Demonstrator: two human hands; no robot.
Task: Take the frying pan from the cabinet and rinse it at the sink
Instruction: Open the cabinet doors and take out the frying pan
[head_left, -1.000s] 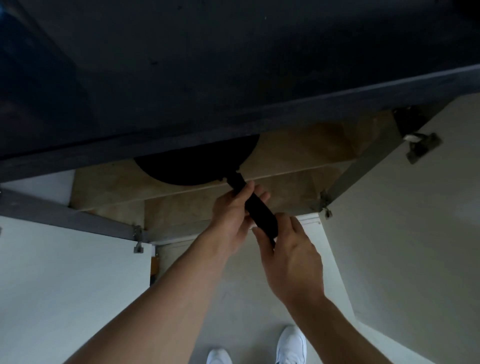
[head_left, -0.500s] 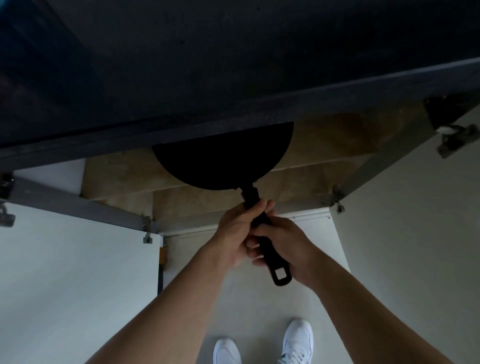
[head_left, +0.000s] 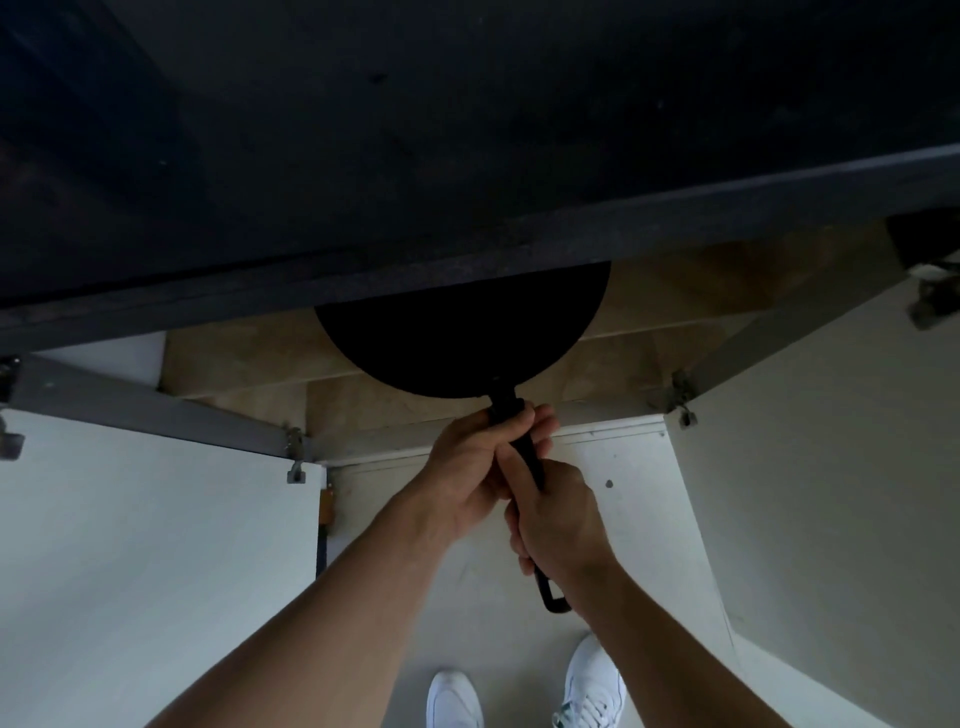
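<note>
Gripping the frying pan (head_left: 462, 338) handle, left hand (head_left: 480, 462) ahead (right hand (head_left: 558, 519) behind).

Honestly, nothing to read here. The frying pan (head_left: 457, 338) is plain black, the cabinet doors (head_left: 156, 545) are blank white, and the shoes (head_left: 597, 680) show no lettering or logo I can make out.

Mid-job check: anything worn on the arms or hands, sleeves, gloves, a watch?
Nothing worn shows. The left hand and right hand are ungloved, with no ring or watch visible. The left forearm and right forearm are bare to the frame's edge, no sleeve in view.
</note>
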